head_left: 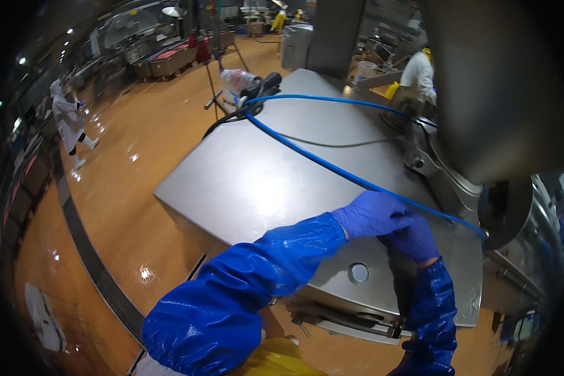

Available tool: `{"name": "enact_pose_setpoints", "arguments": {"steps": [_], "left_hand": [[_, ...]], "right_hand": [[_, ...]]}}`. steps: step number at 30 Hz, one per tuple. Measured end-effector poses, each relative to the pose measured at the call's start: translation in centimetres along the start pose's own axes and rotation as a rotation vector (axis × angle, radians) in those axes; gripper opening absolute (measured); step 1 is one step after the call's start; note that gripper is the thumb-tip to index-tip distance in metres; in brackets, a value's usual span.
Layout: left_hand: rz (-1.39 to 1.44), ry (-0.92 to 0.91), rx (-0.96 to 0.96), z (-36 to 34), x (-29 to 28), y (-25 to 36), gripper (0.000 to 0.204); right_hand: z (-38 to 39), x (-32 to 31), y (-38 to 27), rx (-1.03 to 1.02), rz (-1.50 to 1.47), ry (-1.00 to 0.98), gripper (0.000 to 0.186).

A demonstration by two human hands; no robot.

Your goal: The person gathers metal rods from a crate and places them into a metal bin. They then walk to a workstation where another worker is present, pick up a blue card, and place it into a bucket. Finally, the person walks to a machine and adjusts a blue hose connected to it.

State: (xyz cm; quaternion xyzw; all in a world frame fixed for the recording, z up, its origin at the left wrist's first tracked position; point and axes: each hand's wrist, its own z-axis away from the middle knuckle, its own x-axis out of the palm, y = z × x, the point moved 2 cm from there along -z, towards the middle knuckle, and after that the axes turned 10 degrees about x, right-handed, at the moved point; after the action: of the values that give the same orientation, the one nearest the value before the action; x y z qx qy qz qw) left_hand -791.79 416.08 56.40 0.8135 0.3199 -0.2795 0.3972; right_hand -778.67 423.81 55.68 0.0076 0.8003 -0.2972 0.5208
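Here both gloved hands meet at the near right edge of the steel machine lid [257, 182]. Left hand [371, 214] has its grip closed around the blue hose [319, 164], which runs diagonally across the lid from the far corner. Right hand [413, 239] sits just beneath, grip probably curled on the hose too, partly hidden.

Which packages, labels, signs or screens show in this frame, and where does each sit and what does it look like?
Clear plastic bag: far end of the steel machine lid, crumpled, pinkish contents.
Yellow jug: right background beside a person in white, small and upright.
No labels, signs or screens can be made out.
Both gloved hands, left hand and right hand, are at the blue hose, away from these.
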Motion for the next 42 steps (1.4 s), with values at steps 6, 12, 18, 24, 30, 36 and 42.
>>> {"name": "enact_pose_setpoints", "arguments": {"steps": [6,12,18,24,30,36,42], "left_hand": [[-0.027,-0.023,-0.042,0.7,-0.3,-0.2,0.039],[-0.072,-0.011,-0.009,-0.5,0.9,-0.2,0.041],[0.006,-0.08,-0.123,-0.6,1.2,-0.3,0.035],[0.114,-0.004,-0.132,-0.4,1.9,-1.2,0.033],[0.112,-0.035,-0.122,-0.7,2.4,-1.0,0.039],[0.119,-0.034,-0.114,-0.6,1.8,-1.0,0.041],[0.112,-0.026,-0.108,-0.6,2.1,-0.7,0.04]], "right_hand": [[0.0,0.0,-1.1,-0.008,0.011,-0.024,0.03],[0.7,-0.2,1.5,-0.111,0.068,0.07,0.03],[-0.2,2.3,3.5,-0.17,0.071,0.252,0.015],[-0.4,1.6,3.0,-0.061,0.168,0.175,0.022],[0.0,1.7,3.7,-0.014,0.184,0.179,0.027],[-0.4,1.6,3.2,-0.032,0.148,0.151,0.027],[-0.4,1.6,3.5,-0.022,0.154,0.144,0.027]]}}
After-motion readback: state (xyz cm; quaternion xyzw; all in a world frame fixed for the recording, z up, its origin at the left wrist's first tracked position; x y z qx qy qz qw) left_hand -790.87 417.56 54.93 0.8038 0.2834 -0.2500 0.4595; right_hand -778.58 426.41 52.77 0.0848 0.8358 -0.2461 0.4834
